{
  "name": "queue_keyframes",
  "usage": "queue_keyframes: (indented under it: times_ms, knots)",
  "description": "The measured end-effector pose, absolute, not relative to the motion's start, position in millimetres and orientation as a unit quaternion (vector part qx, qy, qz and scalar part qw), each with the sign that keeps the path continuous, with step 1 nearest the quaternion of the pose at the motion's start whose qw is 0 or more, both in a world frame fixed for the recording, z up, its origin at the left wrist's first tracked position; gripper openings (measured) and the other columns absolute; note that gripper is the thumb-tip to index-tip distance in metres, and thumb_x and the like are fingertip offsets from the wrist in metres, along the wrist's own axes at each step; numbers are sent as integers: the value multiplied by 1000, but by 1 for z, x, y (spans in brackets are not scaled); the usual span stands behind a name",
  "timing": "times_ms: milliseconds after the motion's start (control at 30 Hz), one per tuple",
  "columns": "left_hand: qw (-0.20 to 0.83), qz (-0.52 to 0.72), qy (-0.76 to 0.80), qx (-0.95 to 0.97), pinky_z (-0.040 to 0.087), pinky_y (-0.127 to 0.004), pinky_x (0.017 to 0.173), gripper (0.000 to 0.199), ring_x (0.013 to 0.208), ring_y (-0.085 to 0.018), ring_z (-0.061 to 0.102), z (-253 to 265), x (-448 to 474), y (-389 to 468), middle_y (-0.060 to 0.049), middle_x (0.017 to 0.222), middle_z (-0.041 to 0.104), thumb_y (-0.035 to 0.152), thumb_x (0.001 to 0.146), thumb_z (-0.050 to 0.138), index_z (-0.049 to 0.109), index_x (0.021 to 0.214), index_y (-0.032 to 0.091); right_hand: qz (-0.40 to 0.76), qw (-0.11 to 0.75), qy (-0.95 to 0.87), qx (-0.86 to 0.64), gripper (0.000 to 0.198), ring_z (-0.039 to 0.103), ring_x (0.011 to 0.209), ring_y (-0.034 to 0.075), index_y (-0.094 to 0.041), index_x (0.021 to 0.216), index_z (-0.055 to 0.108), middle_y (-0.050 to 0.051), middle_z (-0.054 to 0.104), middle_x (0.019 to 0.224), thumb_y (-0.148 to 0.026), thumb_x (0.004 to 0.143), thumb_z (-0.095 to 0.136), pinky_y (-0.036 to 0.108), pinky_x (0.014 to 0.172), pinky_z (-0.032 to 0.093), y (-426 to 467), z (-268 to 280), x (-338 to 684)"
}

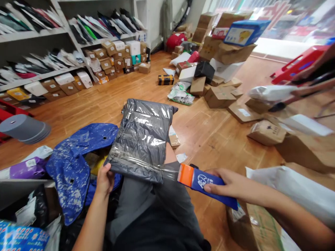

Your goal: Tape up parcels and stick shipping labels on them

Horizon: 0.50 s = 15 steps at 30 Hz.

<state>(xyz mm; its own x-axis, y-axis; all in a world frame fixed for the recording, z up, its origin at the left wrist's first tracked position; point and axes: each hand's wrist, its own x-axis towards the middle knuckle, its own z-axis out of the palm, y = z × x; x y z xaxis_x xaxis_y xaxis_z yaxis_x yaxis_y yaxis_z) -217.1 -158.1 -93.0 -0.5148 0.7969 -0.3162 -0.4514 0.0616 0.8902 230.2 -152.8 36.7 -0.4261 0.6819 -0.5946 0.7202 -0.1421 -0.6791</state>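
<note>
A dark grey plastic-wrapped package (146, 129) rests across my lap, bound with shiny clear tape. My left hand (106, 177) grips its near left corner, thumb on top and fingers underneath. In my right hand (222, 184) is a blue and orange tape dispenser (205, 183), off the package's near right side. A strip of clear tape (170, 172) stretches from the dispenser's orange end to the package. Left of the package lies a blue sack (78, 153) with its mouth open and something yellow inside.
Shelves (39, 35) of mailers and small boxes line the back left. A grey bucket (24, 129) lies at the left near a purple parcel (30, 169). Cardboard boxes (220, 96) are heaped on the wooden floor at the right, along with a red plastic stool (298, 64).
</note>
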Motion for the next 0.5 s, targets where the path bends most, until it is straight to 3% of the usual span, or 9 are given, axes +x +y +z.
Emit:
queue_keyframes:
  times_ms: [100, 300, 500]
  knots:
    - [476, 655, 565, 158, 59, -31, 77, 43, 80, -22, 74, -89, -214, -151, -2, 86, 81, 45, 58, 84, 80, 91, 19, -497, 63, 657, 563, 55, 73, 79, 26, -18, 97, 73, 8, 79, 89, -72, 90, 67, 31, 65, 49, -158, 42, 219]
    - [473, 645, 568, 197, 55, -26, 68, 36, 73, -18, 68, -82, -210, -150, 4, 75, 75, 43, 54, 78, 74, 84, 24, -314, 180, 724, 587, 53, 76, 79, 32, -15, 98, 81, 16, 80, 91, -66, 94, 68, 35, 64, 49, -132, 74, 165]
    - [446, 638, 591, 211, 57, -33, 76, 39, 92, -24, 70, -76, -216, -159, 4, 90, 77, 42, 62, 69, 76, 98, 29, -213, 226, 762, 568, 53, 79, 94, 39, -6, 112, 81, 23, 81, 102, -56, 98, 71, 42, 79, 59, -125, 97, 121]
